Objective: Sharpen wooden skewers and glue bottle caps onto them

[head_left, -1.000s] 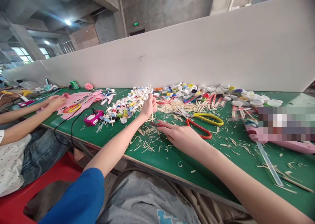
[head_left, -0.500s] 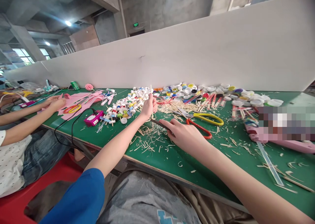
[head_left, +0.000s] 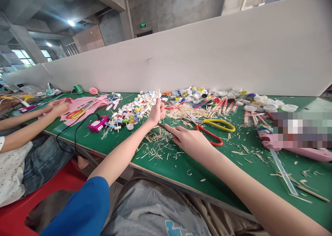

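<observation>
Upright in my left hand, whose fingers are wrapped round it, is a thin pale wooden stick. My right hand grips a dark narrow knife-like tool, index finger stretched along it. The tool's tip meets the stick's lower part just below my left hand; whether it bites into the wood is too small to tell. Curled wood shavings lie beneath both hands. Beyond my right hand rest large scissors with one yellow and one red handle.
Piles of small capped pieces and bottle caps line the white partition. A magenta power box with a black cable sits left. Farther left, a co-worker's hands handle pink sheets. A clear strip lies right.
My right hand has shifted slightly left and up with the dark tool, bringing it closer beneath my left hand. My left hand and the stick look almost still.
</observation>
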Tool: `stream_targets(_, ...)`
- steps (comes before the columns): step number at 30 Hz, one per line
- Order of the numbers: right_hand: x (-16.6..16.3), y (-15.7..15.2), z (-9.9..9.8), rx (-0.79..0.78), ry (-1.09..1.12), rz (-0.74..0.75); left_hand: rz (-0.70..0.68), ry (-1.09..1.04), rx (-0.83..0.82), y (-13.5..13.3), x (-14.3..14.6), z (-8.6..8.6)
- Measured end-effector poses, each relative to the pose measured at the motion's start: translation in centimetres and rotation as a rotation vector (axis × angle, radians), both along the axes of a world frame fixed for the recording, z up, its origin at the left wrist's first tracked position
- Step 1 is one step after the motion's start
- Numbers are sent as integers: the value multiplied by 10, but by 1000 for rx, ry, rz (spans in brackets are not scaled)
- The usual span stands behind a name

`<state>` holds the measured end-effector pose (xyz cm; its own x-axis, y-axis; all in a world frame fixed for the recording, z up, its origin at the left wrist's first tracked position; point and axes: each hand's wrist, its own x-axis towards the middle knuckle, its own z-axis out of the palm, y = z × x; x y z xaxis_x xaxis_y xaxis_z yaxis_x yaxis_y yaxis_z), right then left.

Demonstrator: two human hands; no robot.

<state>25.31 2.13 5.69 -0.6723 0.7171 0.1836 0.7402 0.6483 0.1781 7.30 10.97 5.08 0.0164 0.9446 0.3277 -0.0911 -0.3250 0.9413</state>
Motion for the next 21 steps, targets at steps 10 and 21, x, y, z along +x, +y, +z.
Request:
stream_targets(10, -1, 1, 0, -124, 135, 49, 32, 32, 26, -1, 1, -1)
stream_targets(21, 4, -1, 5, -157, 245, 114, 44, 25, 27, 0, 5, -1)
